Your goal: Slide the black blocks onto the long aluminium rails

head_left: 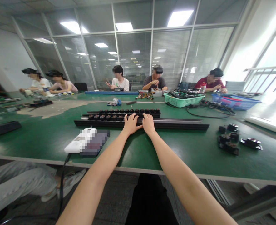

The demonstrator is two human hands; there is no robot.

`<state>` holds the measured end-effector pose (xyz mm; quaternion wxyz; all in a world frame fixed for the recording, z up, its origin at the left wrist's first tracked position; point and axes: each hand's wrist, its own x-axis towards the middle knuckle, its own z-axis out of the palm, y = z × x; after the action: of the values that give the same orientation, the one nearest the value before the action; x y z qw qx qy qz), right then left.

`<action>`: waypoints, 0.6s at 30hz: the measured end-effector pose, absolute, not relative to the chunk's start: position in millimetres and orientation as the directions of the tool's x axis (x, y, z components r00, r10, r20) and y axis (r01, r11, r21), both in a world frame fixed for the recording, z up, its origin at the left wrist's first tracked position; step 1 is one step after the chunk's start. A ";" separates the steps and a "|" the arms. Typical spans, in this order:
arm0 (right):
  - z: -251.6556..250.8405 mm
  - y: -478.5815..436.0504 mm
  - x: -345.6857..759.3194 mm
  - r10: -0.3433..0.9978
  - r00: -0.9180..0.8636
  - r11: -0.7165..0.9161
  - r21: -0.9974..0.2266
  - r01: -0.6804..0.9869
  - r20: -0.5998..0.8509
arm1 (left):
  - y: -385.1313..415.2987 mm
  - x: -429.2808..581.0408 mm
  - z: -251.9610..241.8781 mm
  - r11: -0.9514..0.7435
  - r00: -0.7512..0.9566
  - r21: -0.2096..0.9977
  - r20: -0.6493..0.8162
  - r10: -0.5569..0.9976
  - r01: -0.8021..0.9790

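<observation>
A long black rail (180,125) lies across the table in front of me, with several round black socket-like modules (108,117) set along its left part. My left hand (130,124) bends over the rail just right of those modules, thumb stretched toward the other hand. Close beside it, my right hand (148,123) has its fingers curled over the same rail. Anything under the fingers is hidden. Behind runs a shorter black rail (155,115) carrying a row of similar modules. More loose black modules (229,137) lie in a group at the right.
A white device (76,142) with a cable and a blurred dark item (94,145) sit at the near left. Farther back are a green basket (183,100), a blue basket (236,103), black cables (210,109) and a crumpled cloth (114,102). Several people sit across the table.
</observation>
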<state>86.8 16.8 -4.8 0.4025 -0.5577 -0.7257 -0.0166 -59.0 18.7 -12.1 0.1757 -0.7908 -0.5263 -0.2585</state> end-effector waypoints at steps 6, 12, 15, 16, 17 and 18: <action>-4.8 15.8 89.3 0.813 -0.036 0.387 -0.492 0.780 0.581 | 19.9 -59.5 -12.6 -0.384 0.314 -0.009 0.592 0.742 0.923; -6.3 15.1 89.5 0.819 -0.034 0.369 -0.480 0.796 0.573 | 18.4 -59.1 -11.1 -0.390 0.313 0.004 0.588 0.746 0.921; -7.7 16.5 89.2 0.823 -0.029 0.353 -0.472 0.808 0.567 | 18.4 -59.1 -11.1 -0.393 0.316 0.004 0.588 0.745 0.919; -8.1 17.1 89.1 0.825 -0.027 0.349 -0.470 0.811 0.565 | 18.6 -59.2 -11.3 -0.392 0.316 0.003 0.587 0.745 0.920; -8.6 17.7 89.1 0.826 -0.025 0.345 -0.469 0.813 0.564 | 18.8 -59.3 -11.6 -0.391 0.315 0.002 0.586 0.746 0.921; -9.0 18.3 89.2 0.827 -0.023 0.341 -0.467 0.816 0.562 | 19.1 -59.4 -11.8 -0.389 0.315 0.001 0.586 0.747 0.921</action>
<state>89.2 18.3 -9.0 0.3984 -0.5741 -0.7153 0.0067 -59.4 19.1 -11.8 0.1699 -0.7928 -0.5259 -0.2569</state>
